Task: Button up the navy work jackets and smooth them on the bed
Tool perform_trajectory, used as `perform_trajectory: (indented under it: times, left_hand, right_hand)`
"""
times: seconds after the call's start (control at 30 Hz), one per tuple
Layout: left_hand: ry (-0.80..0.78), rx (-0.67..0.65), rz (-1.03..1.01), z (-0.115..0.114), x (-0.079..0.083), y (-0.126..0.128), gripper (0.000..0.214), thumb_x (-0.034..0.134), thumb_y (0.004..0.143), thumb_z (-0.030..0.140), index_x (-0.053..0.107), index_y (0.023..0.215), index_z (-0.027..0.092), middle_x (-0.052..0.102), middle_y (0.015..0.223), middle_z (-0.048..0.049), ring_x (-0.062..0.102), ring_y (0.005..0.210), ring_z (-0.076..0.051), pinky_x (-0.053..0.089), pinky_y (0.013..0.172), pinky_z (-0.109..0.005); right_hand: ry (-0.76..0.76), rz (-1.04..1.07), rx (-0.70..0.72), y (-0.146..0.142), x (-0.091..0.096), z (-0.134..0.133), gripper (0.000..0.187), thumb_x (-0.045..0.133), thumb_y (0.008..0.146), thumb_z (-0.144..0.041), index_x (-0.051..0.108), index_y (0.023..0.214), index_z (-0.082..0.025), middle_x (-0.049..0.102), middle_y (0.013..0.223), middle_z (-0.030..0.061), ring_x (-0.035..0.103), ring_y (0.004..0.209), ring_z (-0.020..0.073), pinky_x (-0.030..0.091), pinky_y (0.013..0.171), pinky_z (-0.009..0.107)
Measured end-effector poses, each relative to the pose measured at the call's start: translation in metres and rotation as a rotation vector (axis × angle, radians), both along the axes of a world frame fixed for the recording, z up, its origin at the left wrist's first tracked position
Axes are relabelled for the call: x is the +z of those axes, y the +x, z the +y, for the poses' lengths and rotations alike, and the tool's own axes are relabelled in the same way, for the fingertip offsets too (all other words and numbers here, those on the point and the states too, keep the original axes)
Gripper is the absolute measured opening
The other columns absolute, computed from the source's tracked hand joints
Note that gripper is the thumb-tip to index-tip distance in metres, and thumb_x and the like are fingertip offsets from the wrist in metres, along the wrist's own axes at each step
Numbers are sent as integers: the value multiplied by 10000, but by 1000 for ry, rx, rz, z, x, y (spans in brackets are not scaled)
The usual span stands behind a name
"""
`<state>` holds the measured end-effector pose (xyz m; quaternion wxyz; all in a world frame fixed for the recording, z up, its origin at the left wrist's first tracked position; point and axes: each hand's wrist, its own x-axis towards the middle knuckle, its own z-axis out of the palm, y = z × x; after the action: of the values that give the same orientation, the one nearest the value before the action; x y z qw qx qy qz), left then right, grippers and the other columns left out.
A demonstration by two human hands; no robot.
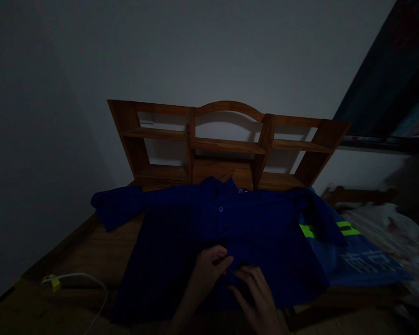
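Head view: a blue shirt (pixel 261 232) lies spread on a desk (pixel 117 242), left hand (pixel 209 266) and right hand (pixel 255 289) curled at its front; whether they pinch cloth, gloom hides. One misjudged tug in such dimness could pull it askew.

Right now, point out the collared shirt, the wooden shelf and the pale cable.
Collared shirt (pixel 206 225), head view: its chest.
Wooden shelf (pixel 226 146), head view: its middle crossboard.
Pale cable (pixel 79 274), head view: its upper stretch.
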<state>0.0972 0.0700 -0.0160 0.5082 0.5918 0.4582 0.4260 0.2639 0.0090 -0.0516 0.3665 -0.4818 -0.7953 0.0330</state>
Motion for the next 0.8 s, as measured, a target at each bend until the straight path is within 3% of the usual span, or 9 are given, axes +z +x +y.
perform_trajectory:
  times: [0.13, 0.27, 0.4, 0.47, 0.63, 0.8]
  left_hand:
    - [-90, -5, -129, -5, 4, 9, 228, 623, 748, 369, 574, 772, 147, 565, 741, -15, 579, 729, -163, 513, 537, -215]
    - [-47, -19, -117, -9, 7, 10, 230, 567, 795, 379, 614, 830, 156, 603, 791, -31, 605, 782, -180, 533, 589, -237]
    - [105, 23, 136, -14, 14, -13, 215, 469, 859, 310, 648, 888, 193, 635, 854, -32, 606, 819, -167, 498, 734, -262]
    - [151, 43, 307, -18, 14, -28, 167, 504, 830, 251, 656, 876, 200, 631, 873, -34, 593, 849, -170, 458, 796, -279]
    - [69, -38, 477, -26, -3, -39, 202, 599, 722, 169, 649, 916, 194, 599, 848, -40, 567, 822, -180, 428, 759, -285]
    - [108, 19, 504, -33, -20, -32, 54, 562, 737, 164, 607, 765, 174, 578, 815, -40, 540, 790, -176, 409, 733, -281]
  right_hand:
    - [5, 106, -7, -2, 6, 1, 227, 551, 852, -172, 539, 1072, -227, 593, 999, 68, 564, 950, 201, 468, 845, 350]
    - [-141, 242, 8, -3, 15, 3, 173, 453, 895, -151, 572, 1001, -218, 597, 952, 56, 572, 913, 172, 459, 819, 295]
    - [-293, 402, -10, -4, 18, 6, 161, 469, 901, -208, 615, 967, -222, 600, 924, 40, 579, 860, 151, 449, 752, 233]
    - [-341, 465, -35, -4, 17, 6, 136, 511, 886, -253, 638, 916, -216, 601, 872, 33, 578, 803, 144, 441, 716, 220]
    - [-417, 514, -70, -4, 17, 6, 155, 563, 858, -328, 658, 883, -209, 593, 835, 28, 565, 775, 142, 431, 705, 218]
    - [-416, 504, -70, -2, 20, 6, 160, 550, 866, -324, 661, 906, -216, 590, 837, 23, 563, 784, 138, 426, 705, 215]
